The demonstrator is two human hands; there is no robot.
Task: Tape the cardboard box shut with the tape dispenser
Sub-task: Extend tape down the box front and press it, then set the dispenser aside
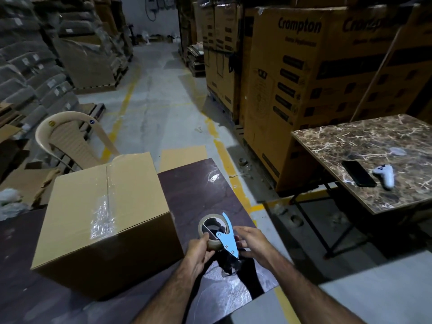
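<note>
While both hands grip the tape dispenser (219, 235), the cardboard box (105, 220) sits just to their left.

Near the desk's (187, 183) right edge, the left hand (198, 253) curls closed round the tape roll and the right hand (251, 242) closes on the blue handle. Left hand is nearer the box. Its glossy centre seam runs straight away toward the desk's far edge, so I'd expect a leftward carry.

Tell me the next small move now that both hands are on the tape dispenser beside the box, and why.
Probably free the tape end. The tape dispenser is held off the cardboard box, left hand on the roll, right hand at the handle. Clear tape already covers the near part of the top seam, so the next strip likely starts from there.
</note>
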